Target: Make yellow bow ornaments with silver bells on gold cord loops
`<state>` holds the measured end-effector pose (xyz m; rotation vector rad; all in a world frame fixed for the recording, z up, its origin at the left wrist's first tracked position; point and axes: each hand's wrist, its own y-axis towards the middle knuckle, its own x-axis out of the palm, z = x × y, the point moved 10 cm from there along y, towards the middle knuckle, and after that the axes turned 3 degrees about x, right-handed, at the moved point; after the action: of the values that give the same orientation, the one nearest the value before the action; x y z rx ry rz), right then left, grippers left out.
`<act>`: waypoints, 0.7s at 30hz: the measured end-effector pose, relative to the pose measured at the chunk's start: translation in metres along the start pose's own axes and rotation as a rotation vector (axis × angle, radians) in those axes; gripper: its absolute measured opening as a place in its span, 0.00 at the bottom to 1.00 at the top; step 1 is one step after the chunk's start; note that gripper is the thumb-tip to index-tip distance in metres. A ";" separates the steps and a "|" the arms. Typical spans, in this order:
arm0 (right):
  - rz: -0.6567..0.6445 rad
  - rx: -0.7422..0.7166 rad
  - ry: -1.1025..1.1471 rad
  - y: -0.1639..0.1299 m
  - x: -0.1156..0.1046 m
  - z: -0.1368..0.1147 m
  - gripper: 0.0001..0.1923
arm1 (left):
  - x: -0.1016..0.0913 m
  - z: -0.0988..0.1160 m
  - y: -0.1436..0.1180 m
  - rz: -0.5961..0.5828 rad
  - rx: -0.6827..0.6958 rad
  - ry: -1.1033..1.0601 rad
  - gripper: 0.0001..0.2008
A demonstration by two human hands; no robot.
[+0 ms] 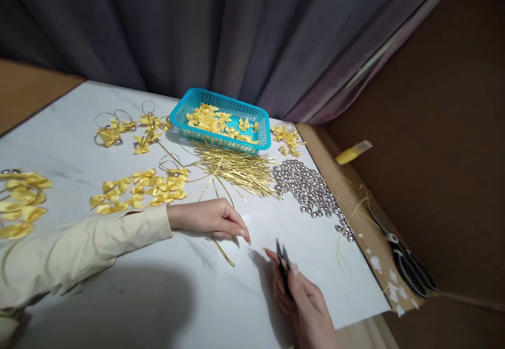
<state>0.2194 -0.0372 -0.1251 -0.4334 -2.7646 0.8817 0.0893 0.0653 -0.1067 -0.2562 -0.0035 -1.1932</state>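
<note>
My right hand is wrapped around a pair of small black snips, whose two pointed tips stand slightly apart and face away from me. To its left, my left hand hovers low over the white tabletop with thumb and fingers pinched together. Whatever lies between those fingertips is too small or hidden to make out. Gold wire ties run beneath this hand and poke out below it. Just beyond spreads a loose pile of gold wire ties. Rows of yellow ribbon bows lie behind my left forearm.
A blue plastic basket at the back holds yellow bows. Many small silver bells or beads are spread at right. Bows with wire loops lie back left. Black-handled scissors and a yellow tube rest beyond the right edge.
</note>
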 end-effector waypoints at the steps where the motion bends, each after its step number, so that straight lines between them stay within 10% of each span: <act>1: -0.016 -0.002 -0.069 -0.001 0.004 0.000 0.28 | 0.000 0.000 0.000 0.000 0.000 -0.001 0.17; 21: -0.189 0.040 -0.321 0.019 0.039 0.006 0.23 | 0.004 0.002 0.000 -0.047 0.013 0.051 0.16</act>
<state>0.1857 -0.0126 -0.1368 -0.0206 -3.0015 1.0356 0.0906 0.0622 -0.1042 -0.2149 0.0268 -1.2462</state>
